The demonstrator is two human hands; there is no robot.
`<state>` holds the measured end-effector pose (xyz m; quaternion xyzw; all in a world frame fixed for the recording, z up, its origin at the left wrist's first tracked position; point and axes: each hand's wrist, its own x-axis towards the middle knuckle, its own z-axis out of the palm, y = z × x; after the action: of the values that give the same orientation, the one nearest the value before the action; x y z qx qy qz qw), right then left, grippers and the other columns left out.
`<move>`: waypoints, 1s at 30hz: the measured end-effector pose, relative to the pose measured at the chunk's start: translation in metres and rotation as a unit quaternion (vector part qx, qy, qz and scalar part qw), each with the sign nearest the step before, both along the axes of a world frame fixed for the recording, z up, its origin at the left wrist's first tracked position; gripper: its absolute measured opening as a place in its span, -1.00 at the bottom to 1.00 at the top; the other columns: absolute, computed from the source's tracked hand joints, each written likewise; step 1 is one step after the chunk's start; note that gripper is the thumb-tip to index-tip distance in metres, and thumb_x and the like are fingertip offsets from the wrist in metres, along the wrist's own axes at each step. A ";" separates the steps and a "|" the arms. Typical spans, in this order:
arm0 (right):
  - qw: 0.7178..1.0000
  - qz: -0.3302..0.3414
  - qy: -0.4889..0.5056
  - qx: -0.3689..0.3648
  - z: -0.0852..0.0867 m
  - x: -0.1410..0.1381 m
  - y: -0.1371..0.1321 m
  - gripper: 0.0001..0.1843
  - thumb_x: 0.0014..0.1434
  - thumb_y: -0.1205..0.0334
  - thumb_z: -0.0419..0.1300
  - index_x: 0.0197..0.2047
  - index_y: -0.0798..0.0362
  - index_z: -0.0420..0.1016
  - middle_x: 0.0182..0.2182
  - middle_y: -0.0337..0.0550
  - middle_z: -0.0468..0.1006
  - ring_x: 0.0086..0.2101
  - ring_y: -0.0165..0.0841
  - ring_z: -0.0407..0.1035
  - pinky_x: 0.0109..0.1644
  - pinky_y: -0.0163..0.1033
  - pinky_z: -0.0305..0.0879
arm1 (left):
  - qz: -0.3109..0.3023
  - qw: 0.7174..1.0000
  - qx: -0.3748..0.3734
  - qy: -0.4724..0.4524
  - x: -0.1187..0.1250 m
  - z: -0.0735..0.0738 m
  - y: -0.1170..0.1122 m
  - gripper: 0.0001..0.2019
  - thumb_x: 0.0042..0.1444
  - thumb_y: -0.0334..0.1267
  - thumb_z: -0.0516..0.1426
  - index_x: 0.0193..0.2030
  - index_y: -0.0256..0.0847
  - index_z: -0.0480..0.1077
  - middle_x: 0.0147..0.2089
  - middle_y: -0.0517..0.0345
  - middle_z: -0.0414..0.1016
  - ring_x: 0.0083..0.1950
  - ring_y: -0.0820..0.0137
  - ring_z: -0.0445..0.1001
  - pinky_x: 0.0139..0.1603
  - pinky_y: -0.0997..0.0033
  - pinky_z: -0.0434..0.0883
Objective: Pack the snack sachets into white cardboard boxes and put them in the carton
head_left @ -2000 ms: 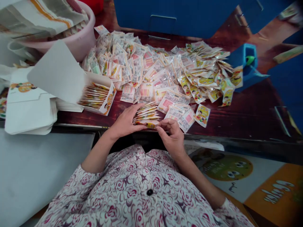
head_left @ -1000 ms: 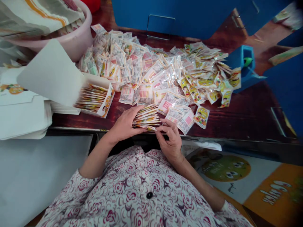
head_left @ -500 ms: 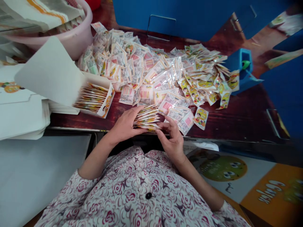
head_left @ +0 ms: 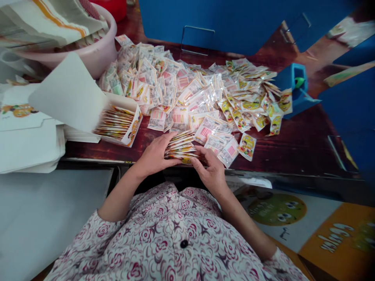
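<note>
Worktop (head_left: 293,150), red wood-grain: loose sachets (head_left: 181,97), open carton (head_left: 134,127), pink basin (head_left: 96,62); left hand (head_left: 154,156), right hand (head_left: 209,171), fingers closed on sachet stack (head_left: 180,146).

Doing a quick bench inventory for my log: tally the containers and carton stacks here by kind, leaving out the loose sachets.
Pink plastic basin: 1
Open white carton: 1
Blue holder: 1
Stack of flat white cartons: 1
Total: 4

No wording is legible: the white lettering on the orange printed panel (head_left: 336,239) appears inverted and distorted, and the print on the sachets (head_left: 180,147) is too small.
</note>
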<state>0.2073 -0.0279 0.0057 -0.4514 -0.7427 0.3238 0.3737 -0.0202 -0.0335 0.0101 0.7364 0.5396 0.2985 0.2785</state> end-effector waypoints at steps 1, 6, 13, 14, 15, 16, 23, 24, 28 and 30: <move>1.000 -0.002 -0.005 0.006 0.000 0.000 0.000 -0.67 0.32 0.13 0.21 0.13 -0.04 0.45 -0.18 -0.11 0.58 -0.20 -0.30 0.49 -0.10 -0.11 0.52 | 0.001 1.000 0.000 0.002 0.000 0.000 0.000 -0.17 0.02 -0.04 0.34 0.39 -0.06 0.09 0.37 -0.17 0.32 0.35 -0.04 0.35 0.34 -0.16 0.33; 0.998 -0.001 -0.019 0.055 -0.001 -0.001 0.001 -0.78 0.32 0.16 0.21 0.01 0.01 0.49 -0.17 -0.08 0.60 -0.18 -0.29 0.51 -0.10 -0.13 0.51 | 0.000 1.000 -0.003 0.002 -0.001 0.000 0.000 -0.17 0.02 -0.06 0.35 0.38 -0.09 0.11 0.36 -0.20 0.34 0.36 -0.03 0.35 0.34 -0.17 0.33; 0.992 -0.002 -0.012 0.122 -0.001 -0.001 0.004 -0.82 0.29 0.23 0.24 -0.05 0.01 0.56 0.09 0.04 0.56 0.09 -0.19 0.47 0.18 0.07 0.44 | 0.000 1.000 -0.003 -0.006 0.000 0.002 0.000 -0.18 0.03 -0.03 0.34 0.39 -0.09 0.11 0.35 -0.20 0.35 0.33 -0.04 0.38 0.32 -0.18 0.35; 0.992 0.003 -0.010 0.122 -0.001 0.000 0.004 -0.83 0.29 0.24 0.24 -0.05 0.02 0.56 0.14 0.06 0.53 0.12 -0.18 0.45 0.22 0.09 0.41 | 0.000 1.000 -0.004 -0.009 0.000 0.002 0.000 -0.18 0.02 -0.04 0.35 0.38 -0.08 0.12 0.35 -0.19 0.35 0.33 -0.04 0.38 0.32 -0.17 0.35; 0.993 0.008 -0.006 0.120 -0.001 0.000 0.005 -0.83 0.29 0.25 0.24 -0.05 0.02 0.56 0.16 0.06 0.52 0.15 -0.18 0.44 0.24 0.10 0.40 | 0.000 1.000 -0.004 -0.011 0.000 0.002 0.000 -0.18 0.02 -0.04 0.35 0.38 -0.07 0.12 0.35 -0.19 0.35 0.33 -0.03 0.38 0.32 -0.16 0.35; 0.993 0.015 -0.001 0.113 -0.001 0.000 0.005 -0.83 0.29 0.26 0.23 -0.05 0.01 0.56 0.16 0.05 0.52 0.15 -0.18 0.44 0.24 0.09 0.40 | 0.001 1.000 -0.003 -0.012 0.000 0.002 0.000 -0.18 0.02 -0.04 0.35 0.38 -0.06 0.12 0.36 -0.18 0.34 0.33 -0.03 0.38 0.33 -0.16 0.35; 0.999 0.025 0.024 0.020 -0.004 -0.001 0.006 -0.60 0.30 0.21 0.22 0.19 0.00 0.42 0.03 -0.03 0.61 0.01 -0.26 0.54 0.15 -0.06 0.51 | 0.000 1.000 0.000 -0.013 0.000 0.001 0.000 -0.19 0.02 -0.05 0.35 0.37 -0.03 0.12 0.36 -0.15 0.34 0.34 -0.04 0.38 0.33 -0.19 0.34; 0.999 0.027 0.024 0.013 -0.004 -0.001 0.007 -0.54 0.30 0.21 0.22 0.25 -0.01 0.37 0.04 -0.02 0.60 0.01 -0.26 0.53 0.15 -0.06 0.50 | 0.000 1.000 0.000 -0.013 0.000 0.002 0.000 -0.19 0.02 -0.05 0.35 0.37 -0.03 0.12 0.36 -0.15 0.34 0.34 -0.04 0.38 0.33 -0.19 0.34; 0.998 0.055 0.008 0.025 -0.001 -0.002 0.013 -0.38 0.30 0.21 0.21 0.38 -0.03 0.21 0.02 -0.02 0.59 -0.01 -0.25 0.53 0.14 -0.02 0.50 | 0.000 1.000 -0.004 -0.013 0.001 0.003 0.000 -0.18 0.03 -0.04 0.35 0.38 -0.05 0.11 0.36 -0.16 0.34 0.33 -0.04 0.38 0.33 -0.19 0.34; 0.997 0.062 -0.013 0.048 0.000 -0.003 0.016 -0.41 0.29 0.21 0.21 0.36 -0.04 0.25 0.03 -0.01 0.58 0.00 -0.23 0.51 0.14 0.01 0.50 | 0.002 1.000 -0.004 -0.013 0.000 0.003 0.000 -0.19 0.04 -0.03 0.34 0.39 -0.04 0.11 0.36 -0.15 0.34 0.33 -0.03 0.38 0.33 -0.18 0.35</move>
<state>0.2045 -0.0121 0.0054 -0.3905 -0.7887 0.3044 0.3645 -0.0197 -0.0336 0.0132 0.7300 0.5385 0.3070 0.2878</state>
